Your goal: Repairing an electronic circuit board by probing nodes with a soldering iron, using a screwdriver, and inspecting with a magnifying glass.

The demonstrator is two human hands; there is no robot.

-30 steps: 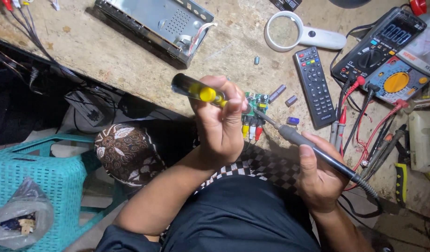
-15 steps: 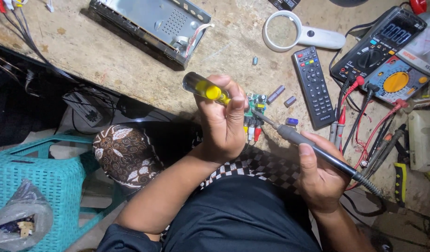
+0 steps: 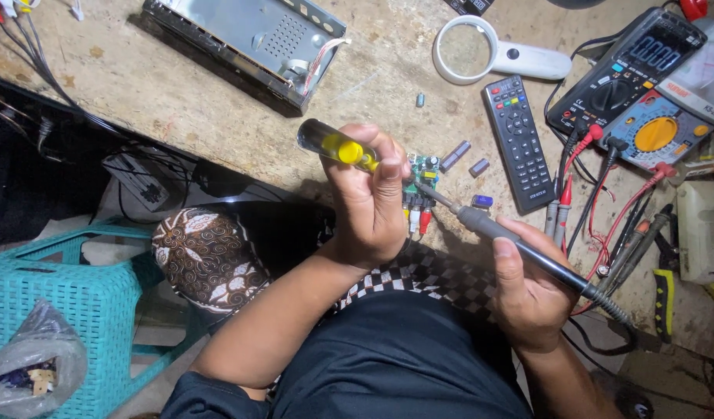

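My left hand (image 3: 370,198) grips a screwdriver with a clear and yellow handle (image 3: 333,145) and also pins a small green circuit board (image 3: 421,182) at the bench edge. The board carries coloured round sockets on its near side. My right hand (image 3: 527,283) holds a grey soldering iron (image 3: 527,252) like a pen, its metal tip touching the board. The iron's cord runs off to the lower right.
On the worn bench lie a black remote (image 3: 518,143), a magnifying glass (image 3: 469,50), two multimeters (image 3: 640,58) (image 3: 655,136) with red and black leads, an open metal chassis (image 3: 252,43) and small loose capacitors (image 3: 455,155). A teal plastic basket (image 3: 54,310) stands at lower left.
My left hand with the screwdriver and board has shifted slightly left and settled; the soldering iron tip stays on the board.
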